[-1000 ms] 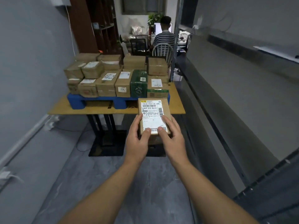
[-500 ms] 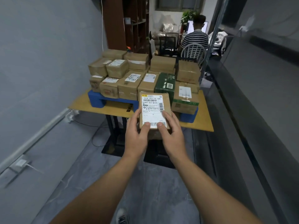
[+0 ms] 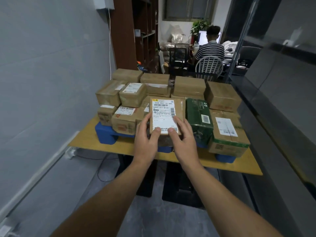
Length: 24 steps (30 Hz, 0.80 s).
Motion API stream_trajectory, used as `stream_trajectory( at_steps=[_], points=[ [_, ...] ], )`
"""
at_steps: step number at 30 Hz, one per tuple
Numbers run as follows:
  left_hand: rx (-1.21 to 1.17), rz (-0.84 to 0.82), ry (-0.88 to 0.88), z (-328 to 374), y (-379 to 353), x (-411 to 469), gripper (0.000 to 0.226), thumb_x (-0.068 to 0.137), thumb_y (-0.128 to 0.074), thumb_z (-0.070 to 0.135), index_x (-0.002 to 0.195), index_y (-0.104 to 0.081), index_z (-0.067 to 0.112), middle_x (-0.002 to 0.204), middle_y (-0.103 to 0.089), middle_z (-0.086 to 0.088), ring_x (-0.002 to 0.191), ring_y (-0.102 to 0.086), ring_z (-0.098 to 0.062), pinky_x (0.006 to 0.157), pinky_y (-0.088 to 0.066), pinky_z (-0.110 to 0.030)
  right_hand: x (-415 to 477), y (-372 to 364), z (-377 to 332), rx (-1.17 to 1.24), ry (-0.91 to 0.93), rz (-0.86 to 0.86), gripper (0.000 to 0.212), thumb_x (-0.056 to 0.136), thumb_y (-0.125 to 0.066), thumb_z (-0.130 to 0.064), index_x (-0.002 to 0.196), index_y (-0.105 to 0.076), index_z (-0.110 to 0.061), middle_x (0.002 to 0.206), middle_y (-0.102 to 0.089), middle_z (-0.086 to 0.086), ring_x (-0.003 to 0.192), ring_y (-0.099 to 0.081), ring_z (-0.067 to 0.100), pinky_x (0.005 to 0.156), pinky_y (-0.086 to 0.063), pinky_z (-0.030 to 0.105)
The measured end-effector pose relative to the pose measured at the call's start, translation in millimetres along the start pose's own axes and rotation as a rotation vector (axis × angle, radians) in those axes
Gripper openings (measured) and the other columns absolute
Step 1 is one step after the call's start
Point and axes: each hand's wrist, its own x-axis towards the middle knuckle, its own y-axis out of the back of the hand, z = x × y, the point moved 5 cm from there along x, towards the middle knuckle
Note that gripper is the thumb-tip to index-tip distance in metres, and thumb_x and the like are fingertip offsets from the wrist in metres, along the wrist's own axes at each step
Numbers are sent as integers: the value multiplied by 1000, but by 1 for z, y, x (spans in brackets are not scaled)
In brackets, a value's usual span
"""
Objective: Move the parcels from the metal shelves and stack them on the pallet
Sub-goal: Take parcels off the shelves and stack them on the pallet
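Note:
I hold a brown cardboard parcel (image 3: 165, 115) with a white shipping label in front of me, over the near edge of the table. My left hand (image 3: 146, 142) grips its left side with the thumb on the label. My right hand (image 3: 183, 141) grips its right side the same way. Behind it a blue pallet (image 3: 106, 134) lies on a wooden table (image 3: 95, 144). Several brown parcels (image 3: 188, 86) are stacked on the pallet in two layers, with a dark green box (image 3: 199, 120) in the front row.
A grey wall runs along the left and dark metal shelving (image 3: 280, 106) along the right, leaving a narrow aisle. A person in a striped shirt (image 3: 209, 52) sits at a desk beyond the table. A cable (image 3: 102, 170) trails on the floor beneath the table.
I have walked closer to the table, so the pallet and its stack loom larger. The parcel in both hands now reaches over the front row of boxes.

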Motion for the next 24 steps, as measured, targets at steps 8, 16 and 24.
stream_trajectory(
  at_steps=[8,16,24],
  points=[
    [-72,-20,52,-28,6,73,46,89,-58,38,128,-48,60,138,-60,12,128,-56,-10,105,-51,-46,73,-39,20,-30,-27,-16,44,99,-61,-29,143,-54,-35,160,-30,-11,135,-29,-19,106,-37,11],
    [-47,7,106,-62,-10,159,44,102,-57,15,124,-46,51,118,-58,38,114,-54,16,87,-45,-10,163,-63,45,-83,-53,-106,52,99,-62,-33,147,-45,-38,163,-23,-14,134,-18,-16,114,-29,25],
    [138,97,132,-102,-20,222,33,99,-61,23,127,-49,34,125,-58,7,109,-59,-1,78,-46,-11,228,-78,78,-143,-83,-143,56,98,-64,-34,150,-44,-34,163,-21,-14,136,-16,-9,110,-20,19]
  ],
)
